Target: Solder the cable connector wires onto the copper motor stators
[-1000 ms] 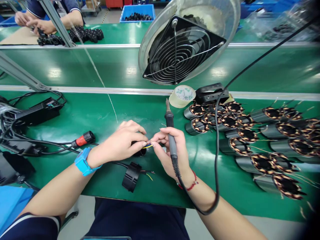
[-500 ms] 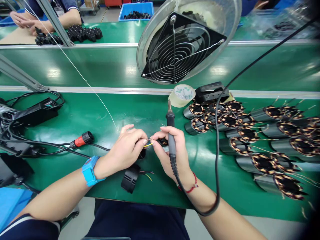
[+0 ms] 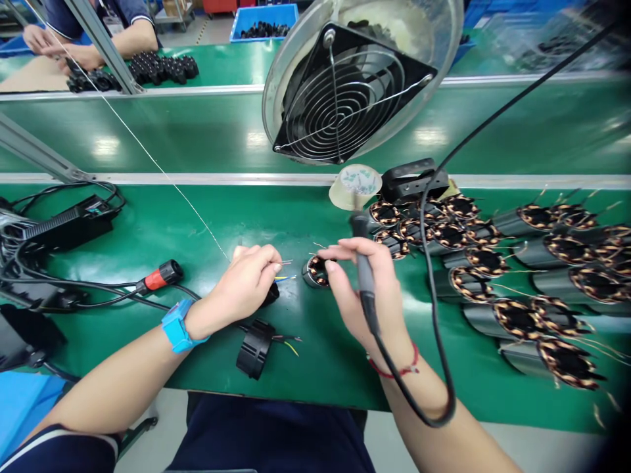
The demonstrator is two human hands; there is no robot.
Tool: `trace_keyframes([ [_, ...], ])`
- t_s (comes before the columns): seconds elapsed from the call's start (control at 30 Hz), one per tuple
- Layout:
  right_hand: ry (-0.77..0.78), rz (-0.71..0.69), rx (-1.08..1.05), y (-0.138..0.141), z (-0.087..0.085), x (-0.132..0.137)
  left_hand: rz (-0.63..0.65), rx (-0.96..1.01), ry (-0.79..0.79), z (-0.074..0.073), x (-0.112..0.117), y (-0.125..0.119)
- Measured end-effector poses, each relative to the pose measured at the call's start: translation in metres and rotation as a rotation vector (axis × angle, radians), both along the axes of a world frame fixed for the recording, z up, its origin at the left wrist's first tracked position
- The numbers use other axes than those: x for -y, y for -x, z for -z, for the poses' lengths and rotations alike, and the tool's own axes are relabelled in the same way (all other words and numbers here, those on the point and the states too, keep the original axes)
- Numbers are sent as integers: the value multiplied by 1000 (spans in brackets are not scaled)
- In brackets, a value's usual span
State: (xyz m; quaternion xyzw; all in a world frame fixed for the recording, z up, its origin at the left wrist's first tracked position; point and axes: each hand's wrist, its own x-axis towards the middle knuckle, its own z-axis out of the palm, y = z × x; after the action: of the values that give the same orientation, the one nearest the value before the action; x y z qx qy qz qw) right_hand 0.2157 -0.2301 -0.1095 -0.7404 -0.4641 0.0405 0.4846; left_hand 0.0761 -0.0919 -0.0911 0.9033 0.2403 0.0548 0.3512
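My left hand is closed, pinching thin wires whose ends stick out past the fingertips. Below them, a yellow and a blue wire come from a dark part partly hidden by that hand. My right hand holds a soldering iron upright across the palm, its tip pointing away from me and blurred. Thumb and forefinger of this hand are at a small copper-wound stator, partly covering it. A black round housing with loose wires lies nearer to me.
Several wound stators stand at the right. A fan hangs above, with a pale round block below it. Thin solder wire runs down to my left hand. Cables and a red-banded connector lie left. Another person's hands work opposite.
My hands have moved apart: the right, with the soldering iron, to the right, and the left slightly left with the wires. The stator and the wire ends now show between them.
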Motion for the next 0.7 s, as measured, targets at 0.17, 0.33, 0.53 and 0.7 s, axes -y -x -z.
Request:
trace_keyframes([
  [0.17, 284, 78, 98, -8, 3, 4, -5, -21, 40, 0, -5, -2],
  [0.33, 253, -61, 113, -7, 10, 2, -6, -3, 103, 1, -11, -3],
  [0.53, 121, -233, -54, -12, 7, -6, -13, 28, 265, 5, -19, -5],
  [0.7, 6, -104, -42, -11, -7, 10, -48, 31, 378, 10, -27, -14],
])
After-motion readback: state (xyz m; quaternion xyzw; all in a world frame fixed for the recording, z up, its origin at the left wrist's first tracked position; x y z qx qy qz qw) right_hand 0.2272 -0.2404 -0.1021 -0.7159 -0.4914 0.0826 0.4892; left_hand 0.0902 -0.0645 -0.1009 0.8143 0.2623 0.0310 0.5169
